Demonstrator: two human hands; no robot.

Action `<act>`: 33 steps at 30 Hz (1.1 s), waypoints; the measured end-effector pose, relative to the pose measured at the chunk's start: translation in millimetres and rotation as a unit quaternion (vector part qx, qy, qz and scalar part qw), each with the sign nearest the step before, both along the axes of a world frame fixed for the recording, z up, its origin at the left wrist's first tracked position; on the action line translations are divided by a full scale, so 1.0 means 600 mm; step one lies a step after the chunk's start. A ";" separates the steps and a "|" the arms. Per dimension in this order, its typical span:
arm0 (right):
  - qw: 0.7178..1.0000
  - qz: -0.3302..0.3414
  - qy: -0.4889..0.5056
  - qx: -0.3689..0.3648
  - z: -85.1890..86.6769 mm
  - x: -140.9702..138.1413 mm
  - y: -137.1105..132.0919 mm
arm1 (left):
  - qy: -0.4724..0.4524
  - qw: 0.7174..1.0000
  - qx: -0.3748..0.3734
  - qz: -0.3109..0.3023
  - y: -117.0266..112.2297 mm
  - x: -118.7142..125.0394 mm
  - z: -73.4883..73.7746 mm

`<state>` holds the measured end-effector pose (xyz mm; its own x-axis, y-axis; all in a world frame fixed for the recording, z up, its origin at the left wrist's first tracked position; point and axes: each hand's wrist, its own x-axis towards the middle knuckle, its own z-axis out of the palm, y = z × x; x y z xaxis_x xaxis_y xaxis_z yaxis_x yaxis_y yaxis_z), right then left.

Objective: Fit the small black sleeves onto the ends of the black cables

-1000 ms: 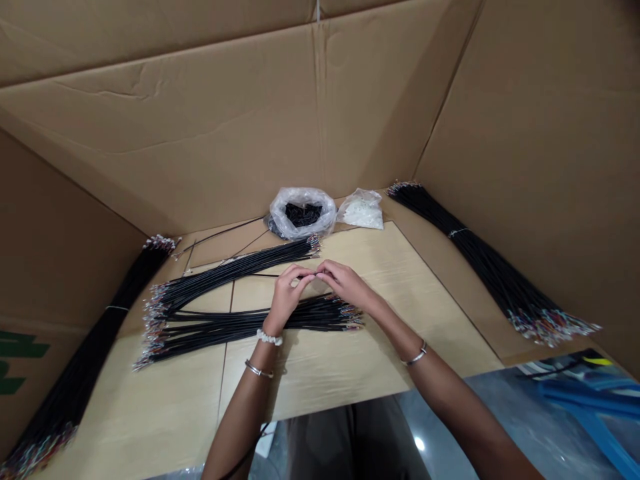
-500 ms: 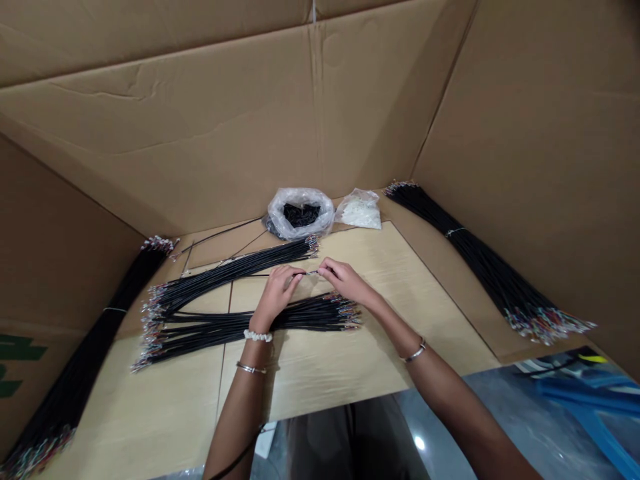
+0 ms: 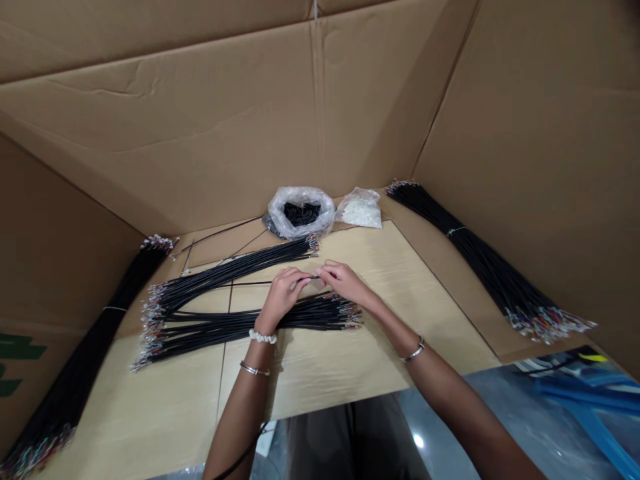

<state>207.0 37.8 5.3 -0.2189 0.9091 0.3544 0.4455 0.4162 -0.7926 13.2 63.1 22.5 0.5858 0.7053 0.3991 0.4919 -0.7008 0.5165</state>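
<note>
My left hand [image 3: 283,293] and my right hand [image 3: 341,280] meet over the middle of a pale wooden board [image 3: 320,373]. Both pinch the near end of one thin black cable [image 3: 250,283] that runs off to the left. What sits at the cable's tip between my fingers is too small to make out. Just below my hands lies a loose bundle of black cables [image 3: 240,323] with coloured wire ends. A second bundle [image 3: 235,270] lies just beyond, slanting up to the right.
Tall cardboard walls [image 3: 250,133] enclose the board. A clear bag of black parts [image 3: 300,212] and a bag of white parts [image 3: 360,210] sit at the back. Long tied cable bundles lean at the left [image 3: 95,347] and right [image 3: 485,267]. Blue plastic [image 3: 590,393] shows at lower right.
My hands parted slightly along the single cable, then my left hand slid back to the right. The bundles have not moved.
</note>
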 end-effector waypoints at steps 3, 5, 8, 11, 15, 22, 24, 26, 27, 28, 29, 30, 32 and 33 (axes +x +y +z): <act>1.000 -0.008 0.002 -0.024 -0.003 -0.001 0.000 | -0.007 1.000 0.014 -0.001 -0.001 0.004 -0.003; 0.999 -0.018 -0.002 -0.048 -0.004 -0.002 0.000 | -0.010 1.000 0.017 -0.003 -0.001 0.006 -0.004; 0.996 -0.047 0.005 -0.075 -0.003 0.000 0.000 | -0.009 1.000 0.002 -0.002 -0.003 0.007 -0.002; 0.995 -0.063 0.036 -0.066 -0.001 0.004 0.001 | -0.010 1.000 -0.010 0.000 -0.009 0.008 0.003; 0.997 -0.017 0.069 -0.042 0.003 0.000 0.001 | 0.005 1.000 0.005 -0.001 -0.017 0.017 0.002; 0.997 -0.001 0.073 -0.019 0.008 -0.009 0.001 | -0.028 1.000 0.002 -0.001 -0.012 0.025 -0.005; 0.998 -0.006 0.066 -0.014 0.009 -0.005 0.002 | -0.030 1.000 0.008 -0.005 -0.007 0.020 -0.006; 0.998 -0.022 0.061 -0.017 0.008 0.000 0.003 | -0.027 1.000 0.008 0.006 0.000 0.011 -0.007; 0.997 -0.035 0.060 -0.021 0.008 0.002 0.004 | -0.026 0.999 0.006 0.017 0.003 0.007 -0.007; 0.997 -0.047 0.060 -0.026 0.008 0.004 0.004 | -0.027 0.999 0.003 0.030 0.005 0.002 -0.007; 0.996 -0.056 0.063 -0.031 0.008 0.006 0.005 | -0.026 0.999 -0.001 0.043 0.007 -0.001 -0.007; 0.995 -0.059 0.066 -0.036 0.008 0.006 0.005 | -0.024 0.998 -0.007 0.051 0.007 -0.003 -0.007; 0.995 -0.045 0.076 -0.047 0.007 0.003 0.005 | -0.014 0.999 -0.018 0.048 0.002 -0.001 -0.006; 0.994 -0.030 0.084 -0.055 0.007 0.001 0.005 | -0.008 0.999 -0.023 0.037 -0.002 0.003 -0.006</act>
